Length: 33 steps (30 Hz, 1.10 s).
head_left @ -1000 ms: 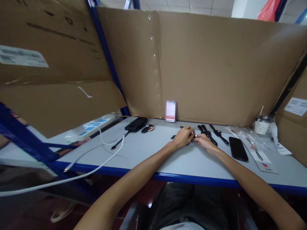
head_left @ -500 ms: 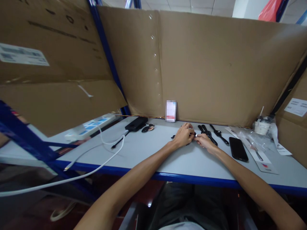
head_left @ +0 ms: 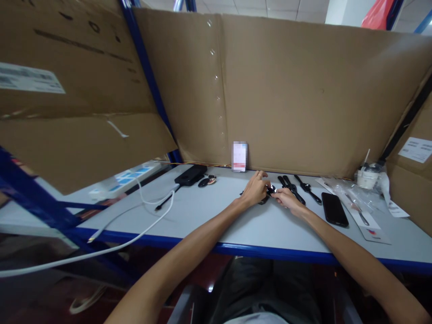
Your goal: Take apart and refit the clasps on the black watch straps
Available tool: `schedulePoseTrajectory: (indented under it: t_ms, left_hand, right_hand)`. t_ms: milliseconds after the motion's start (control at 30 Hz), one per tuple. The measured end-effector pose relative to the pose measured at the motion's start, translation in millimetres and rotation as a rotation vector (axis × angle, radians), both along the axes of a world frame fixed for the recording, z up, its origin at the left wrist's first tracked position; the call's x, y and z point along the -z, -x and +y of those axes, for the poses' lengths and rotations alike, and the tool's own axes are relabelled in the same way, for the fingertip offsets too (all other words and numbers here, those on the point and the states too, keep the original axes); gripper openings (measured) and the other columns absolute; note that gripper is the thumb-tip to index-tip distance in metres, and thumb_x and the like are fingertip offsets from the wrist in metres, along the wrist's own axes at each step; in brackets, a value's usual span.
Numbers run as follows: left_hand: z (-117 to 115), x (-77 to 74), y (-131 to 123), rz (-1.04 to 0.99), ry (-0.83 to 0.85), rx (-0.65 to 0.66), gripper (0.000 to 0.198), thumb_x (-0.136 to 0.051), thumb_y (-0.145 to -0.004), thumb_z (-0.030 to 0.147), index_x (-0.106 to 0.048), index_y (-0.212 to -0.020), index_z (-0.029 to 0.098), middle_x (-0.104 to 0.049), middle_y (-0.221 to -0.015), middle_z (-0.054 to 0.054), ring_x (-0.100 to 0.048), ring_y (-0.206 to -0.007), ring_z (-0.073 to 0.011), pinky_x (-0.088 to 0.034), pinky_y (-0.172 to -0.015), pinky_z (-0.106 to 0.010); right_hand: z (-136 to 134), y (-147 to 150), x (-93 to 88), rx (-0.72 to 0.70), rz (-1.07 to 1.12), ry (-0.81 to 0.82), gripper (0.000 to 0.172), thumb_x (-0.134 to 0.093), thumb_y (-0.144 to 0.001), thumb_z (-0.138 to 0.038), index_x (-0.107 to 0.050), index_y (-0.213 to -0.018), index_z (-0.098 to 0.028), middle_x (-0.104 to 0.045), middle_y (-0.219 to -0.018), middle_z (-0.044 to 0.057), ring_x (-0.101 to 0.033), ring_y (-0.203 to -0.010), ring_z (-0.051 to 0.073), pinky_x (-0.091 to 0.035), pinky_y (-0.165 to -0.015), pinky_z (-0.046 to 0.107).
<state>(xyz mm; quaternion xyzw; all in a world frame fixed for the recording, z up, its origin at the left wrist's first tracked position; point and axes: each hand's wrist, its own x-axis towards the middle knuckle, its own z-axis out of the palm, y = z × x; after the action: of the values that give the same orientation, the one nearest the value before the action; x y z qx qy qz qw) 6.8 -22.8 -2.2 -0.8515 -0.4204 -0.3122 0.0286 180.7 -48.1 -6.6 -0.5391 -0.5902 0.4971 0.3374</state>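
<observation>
Watch (head_left: 269, 191), small and black, is gripped from both sides near the back of the grey surface (head_left: 209, 216). The left hand (head_left: 255, 192) is curled over its left end, and the right hand (head_left: 286, 198) is closed on its right end at the fingertips. Whether the watch is resting on the surface cannot be told, and its finer detail is too small to be made out.

Two more watches (head_left: 292, 189) are laid flat, side by side, just right of the hands. A black phone (head_left: 334, 209) is laid flat further right. Clear bags (head_left: 354, 198) and a white pot (head_left: 366, 176) are seen in the far right corner.

A blurred card (head_left: 239, 156) is propped upright against the cardboard wall (head_left: 286, 90) behind the hands. To the left, a black adapter (head_left: 191, 174) and two fobs (head_left: 207, 181) are set near the wall. A white cable (head_left: 148, 220) is trailed over the blue front edge, and a power strip (head_left: 128, 177) is seen at the far left.
</observation>
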Motion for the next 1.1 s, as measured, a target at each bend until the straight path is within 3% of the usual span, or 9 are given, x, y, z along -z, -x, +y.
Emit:
schedulePoseTrajectory:
  t_ms: [100,200,300,433,500,733,933,1100]
  left_hand:
    - [-0.5,-0.7,-0.1,-0.009,0.012,0.026,0.044,-0.047,-0.079,0.001,-0.078,-0.105,0.020,-0.057,-0.126,-0.014,-0.051,-0.120,-0.0273,-0.048,-0.103,-0.045]
    - [-1.3,-1.6,-1.3,-0.008,0.025,0.081,0.040,-0.048,-0.078,0.000,-0.080,-0.090,0.021,-0.058,-0.125,-0.012,-0.052,-0.120,-0.0268,-0.048,-0.101,-0.044]
    - [-0.7,-2.0,-1.4,-0.018,0.021,0.043,0.035,-0.048,-0.078,0.001,-0.077,-0.081,0.018,-0.058,-0.124,-0.013,-0.052,-0.118,-0.0267,-0.048,-0.100,-0.044]
    - [2.0,-0.8,0.5,-0.004,0.017,-0.022,0.048,-0.046,-0.077,-0.002,-0.073,-0.110,0.018,-0.060,-0.120,-0.013,-0.052,-0.115,-0.0258,-0.047,-0.101,-0.042]
    - [3.0,-0.2,1.3,0.033,0.027,-0.021,0.051,-0.046,-0.077,-0.002,-0.072,-0.115,0.019,-0.060,-0.121,-0.012,-0.052,-0.116,-0.0263,-0.046,-0.101,-0.042]
    - [3.7,-4.3,3.3,0.002,0.017,-0.057,0.038,-0.047,-0.078,-0.001,-0.074,-0.097,0.017,-0.063,-0.114,-0.012,-0.052,-0.111,-0.0257,-0.046,-0.099,-0.041]
    - [0.2,-6.9,1.6,-0.060,-0.031,-0.058,0.044,-0.045,-0.082,0.002,-0.067,-0.116,0.017,-0.060,-0.117,-0.011,-0.050,-0.114,-0.0251,-0.045,-0.101,-0.040]
    - [1.6,-2.8,1.3,-0.041,-0.095,-0.054,0.040,-0.048,-0.083,0.005,-0.066,-0.117,0.017,-0.059,-0.116,-0.012,-0.050,-0.112,-0.0261,-0.045,-0.100,-0.042]
  right_hand:
    - [-0.8,0.5,-0.7,-0.006,0.004,-0.007,0.016,-0.061,-0.080,-0.024,-0.051,-0.069,-0.018,-0.039,-0.053,-0.007,-0.028,-0.043,0.007,-0.014,-0.044,0.024]
    - [-1.4,0.9,-1.2,-0.002,0.000,-0.017,0.015,-0.061,-0.079,-0.023,-0.051,-0.068,-0.019,-0.040,-0.054,-0.007,-0.028,-0.044,0.007,-0.015,-0.044,0.025]
    - [-1.0,0.4,-0.4,-0.002,-0.006,-0.014,0.015,-0.060,-0.080,-0.024,-0.052,-0.069,-0.019,-0.039,-0.053,-0.007,-0.027,-0.043,0.007,-0.015,-0.044,0.025]
    - [1.1,-0.5,2.1,-0.001,-0.001,-0.011,0.015,-0.059,-0.083,-0.028,-0.055,-0.073,-0.018,-0.038,-0.053,-0.007,-0.027,-0.043,0.008,-0.015,-0.044,0.025]
    - [3.3,-0.7,4.2,0.002,-0.026,-0.025,0.018,-0.057,-0.086,-0.030,-0.056,-0.073,-0.018,-0.040,-0.053,-0.007,-0.029,-0.044,0.008,-0.016,-0.045,0.024]
    - [16.1,-5.8,10.1,0.040,-0.358,-0.422,0.026,-0.061,-0.084,-0.029,-0.055,-0.061,-0.018,-0.045,-0.054,-0.004,-0.041,-0.056,0.012,-0.023,-0.054,0.024]
    - [23.6,-16.0,3.7,0.071,-0.403,-0.494,0.028,-0.054,-0.089,-0.036,-0.062,-0.070,-0.018,-0.052,-0.059,-0.001,-0.048,-0.061,0.015,-0.027,-0.058,0.024]
    - [27.1,-19.7,3.6,0.074,-0.387,-0.526,0.037,-0.044,-0.095,-0.037,-0.055,-0.065,-0.019,-0.051,-0.058,0.000,-0.048,-0.060,0.016,-0.028,-0.059,0.025]
